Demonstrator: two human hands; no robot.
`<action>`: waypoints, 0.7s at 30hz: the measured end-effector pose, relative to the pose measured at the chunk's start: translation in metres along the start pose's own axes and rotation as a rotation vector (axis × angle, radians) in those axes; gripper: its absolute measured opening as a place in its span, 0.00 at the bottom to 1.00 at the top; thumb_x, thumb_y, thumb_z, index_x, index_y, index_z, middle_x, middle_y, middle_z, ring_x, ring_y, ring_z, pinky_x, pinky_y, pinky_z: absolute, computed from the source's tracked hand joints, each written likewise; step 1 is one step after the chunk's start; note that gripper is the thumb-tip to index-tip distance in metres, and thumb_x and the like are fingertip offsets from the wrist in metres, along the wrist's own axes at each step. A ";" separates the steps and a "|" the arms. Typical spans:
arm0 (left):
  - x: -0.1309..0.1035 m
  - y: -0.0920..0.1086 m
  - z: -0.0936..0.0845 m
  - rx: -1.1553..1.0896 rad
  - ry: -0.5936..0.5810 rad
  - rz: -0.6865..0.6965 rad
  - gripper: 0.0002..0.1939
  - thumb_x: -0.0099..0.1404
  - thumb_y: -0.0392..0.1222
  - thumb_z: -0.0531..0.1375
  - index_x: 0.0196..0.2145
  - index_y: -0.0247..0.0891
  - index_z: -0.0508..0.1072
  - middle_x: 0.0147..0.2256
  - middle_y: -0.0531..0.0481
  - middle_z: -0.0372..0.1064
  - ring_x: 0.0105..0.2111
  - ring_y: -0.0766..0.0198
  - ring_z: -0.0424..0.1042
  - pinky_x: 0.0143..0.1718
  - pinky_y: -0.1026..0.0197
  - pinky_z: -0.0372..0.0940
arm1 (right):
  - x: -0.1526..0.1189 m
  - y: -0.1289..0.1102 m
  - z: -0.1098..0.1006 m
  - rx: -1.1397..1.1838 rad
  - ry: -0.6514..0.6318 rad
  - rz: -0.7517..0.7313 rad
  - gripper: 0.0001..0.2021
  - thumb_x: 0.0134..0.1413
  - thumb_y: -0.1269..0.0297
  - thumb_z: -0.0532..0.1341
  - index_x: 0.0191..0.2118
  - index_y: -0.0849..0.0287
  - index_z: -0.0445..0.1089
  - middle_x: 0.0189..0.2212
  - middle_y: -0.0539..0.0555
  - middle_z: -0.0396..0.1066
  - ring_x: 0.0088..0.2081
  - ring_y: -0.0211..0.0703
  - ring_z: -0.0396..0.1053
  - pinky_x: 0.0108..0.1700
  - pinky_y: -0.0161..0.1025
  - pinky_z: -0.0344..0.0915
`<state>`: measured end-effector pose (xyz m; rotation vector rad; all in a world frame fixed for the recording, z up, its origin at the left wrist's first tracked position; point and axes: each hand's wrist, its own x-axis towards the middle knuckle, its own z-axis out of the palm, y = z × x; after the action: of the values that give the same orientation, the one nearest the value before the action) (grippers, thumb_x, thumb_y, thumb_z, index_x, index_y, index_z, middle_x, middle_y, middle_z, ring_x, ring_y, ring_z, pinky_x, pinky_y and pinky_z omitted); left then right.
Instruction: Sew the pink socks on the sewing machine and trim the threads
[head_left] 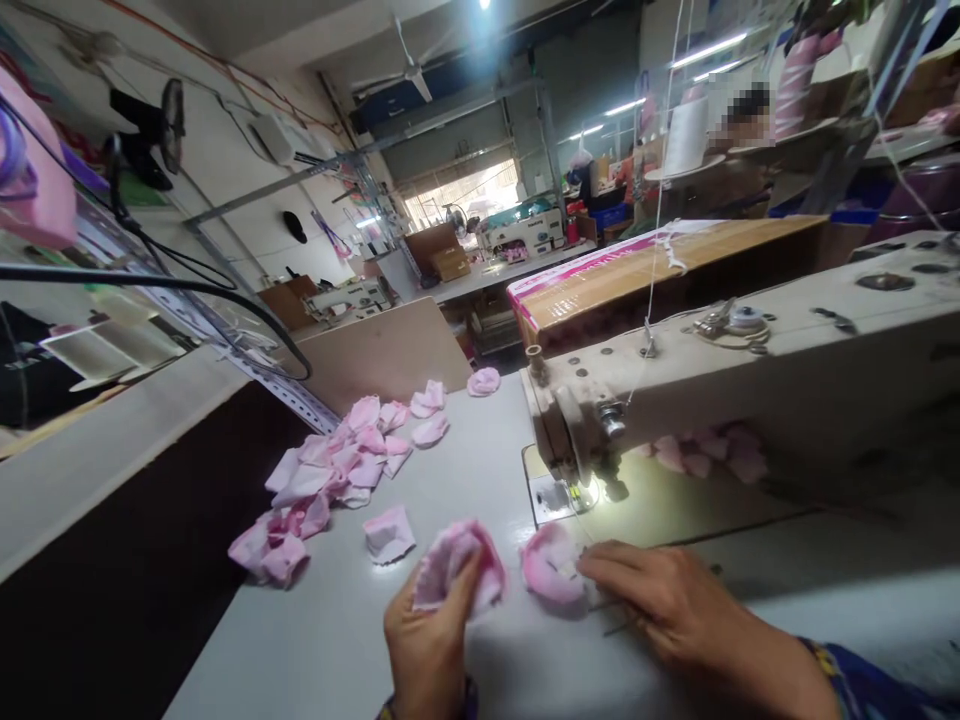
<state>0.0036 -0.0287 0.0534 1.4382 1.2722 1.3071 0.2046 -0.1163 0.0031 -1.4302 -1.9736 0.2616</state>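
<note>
My left hand [431, 630] is closed round a pink gathered fabric piece [461, 570], thumb inside its opening, just above the white table [337, 640]. To the right of it, a second pink fabric piece [553, 568] is in front of the sewing machine's needle area [574, 490]. The fingertips of my right hand [660, 600] are pressed together at that piece's right edge; whether they pinch it or a thread is too blurred to tell. A single pink piece [389, 534] lies on the table left of my left hand.
A heap of pink fabric pieces [330, 470] lies at the left by a dark partition [150, 530]. The sewing machine [720, 350] spans the right side, with more pink pieces [709, 452] behind its arm. A cardboard box [645, 280] stands beyond; a person [742, 125] is farther back.
</note>
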 end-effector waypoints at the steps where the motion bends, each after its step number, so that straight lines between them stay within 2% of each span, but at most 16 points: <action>1: 0.010 0.002 0.005 0.137 0.041 0.261 0.13 0.48 0.49 0.69 0.24 0.36 0.76 0.21 0.51 0.70 0.23 0.62 0.68 0.27 0.62 0.64 | 0.004 0.000 0.006 -0.055 -0.018 -0.050 0.22 0.52 0.78 0.50 0.51 0.55 0.66 0.46 0.56 0.72 0.42 0.44 0.71 0.37 0.34 0.65; 3: 0.026 0.003 0.019 0.420 0.039 0.783 0.07 0.59 0.41 0.62 0.26 0.38 0.77 0.21 0.50 0.70 0.24 0.63 0.67 0.31 0.60 0.62 | 0.015 -0.003 0.018 -0.166 -0.082 -0.116 0.27 0.47 0.81 0.50 0.55 0.58 0.62 0.50 0.58 0.70 0.41 0.45 0.72 0.35 0.35 0.67; 4: 0.031 0.002 0.027 0.546 0.003 0.995 0.09 0.63 0.38 0.58 0.28 0.38 0.77 0.21 0.50 0.70 0.24 0.63 0.66 0.33 0.59 0.61 | 0.020 -0.005 0.025 -0.241 -0.097 -0.116 0.28 0.47 0.82 0.49 0.55 0.60 0.61 0.51 0.59 0.69 0.37 0.44 0.73 0.31 0.35 0.67; 5: 0.035 0.001 0.034 0.652 -0.046 1.150 0.12 0.66 0.36 0.54 0.30 0.38 0.76 0.21 0.50 0.69 0.25 0.63 0.66 0.35 0.58 0.61 | 0.025 -0.007 0.032 -0.318 -0.108 -0.107 0.27 0.47 0.82 0.50 0.56 0.62 0.60 0.51 0.62 0.68 0.31 0.44 0.73 0.27 0.36 0.67; 7: 0.039 -0.004 0.044 0.801 -0.129 1.301 0.16 0.68 0.34 0.49 0.31 0.38 0.75 0.20 0.50 0.67 0.25 0.63 0.65 0.38 0.57 0.60 | 0.033 -0.009 0.044 -0.435 -0.120 -0.085 0.24 0.49 0.79 0.51 0.54 0.66 0.60 0.49 0.65 0.68 0.22 0.42 0.70 0.20 0.37 0.64; 9: 0.042 -0.009 0.047 0.878 -0.175 1.316 0.15 0.68 0.34 0.48 0.31 0.38 0.73 0.20 0.52 0.66 0.25 0.63 0.64 0.40 0.57 0.59 | 0.037 -0.011 0.052 -0.498 -0.111 -0.081 0.21 0.49 0.77 0.53 0.51 0.67 0.62 0.45 0.65 0.70 0.19 0.41 0.67 0.15 0.37 0.60; 12: 0.046 -0.015 0.045 0.891 -0.178 1.274 0.13 0.68 0.34 0.49 0.32 0.37 0.72 0.22 0.51 0.66 0.25 0.62 0.63 0.39 0.57 0.58 | 0.040 -0.015 0.059 -0.566 -0.060 -0.072 0.19 0.50 0.76 0.53 0.51 0.70 0.62 0.42 0.68 0.70 0.17 0.40 0.64 0.14 0.37 0.58; 16: 0.048 -0.023 0.047 0.832 -0.222 1.187 0.12 0.69 0.38 0.50 0.33 0.38 0.72 0.22 0.50 0.67 0.25 0.61 0.64 0.36 0.58 0.58 | 0.043 -0.025 0.069 -0.663 -0.108 -0.019 0.18 0.49 0.76 0.54 0.49 0.73 0.64 0.40 0.72 0.71 0.20 0.43 0.65 0.16 0.37 0.59; 18: 0.045 -0.030 0.051 0.799 -0.294 1.069 0.12 0.68 0.41 0.51 0.32 0.39 0.72 0.23 0.50 0.69 0.25 0.61 0.66 0.34 0.58 0.59 | 0.042 -0.026 0.077 -0.659 -0.096 0.009 0.14 0.50 0.77 0.54 0.44 0.72 0.66 0.33 0.69 0.72 0.23 0.47 0.67 0.20 0.38 0.62; 21: 0.040 -0.035 0.053 0.745 -0.448 0.754 0.11 0.64 0.43 0.54 0.28 0.40 0.72 0.25 0.50 0.72 0.26 0.60 0.69 0.32 0.59 0.60 | 0.038 -0.022 0.090 -0.612 -0.023 0.001 0.10 0.51 0.77 0.54 0.40 0.70 0.67 0.27 0.65 0.70 0.27 0.49 0.68 0.24 0.40 0.64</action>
<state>0.0486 0.0205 0.0193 2.7466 0.9602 0.8418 0.1256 -0.0703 -0.0373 -1.7963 -2.1739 -0.3619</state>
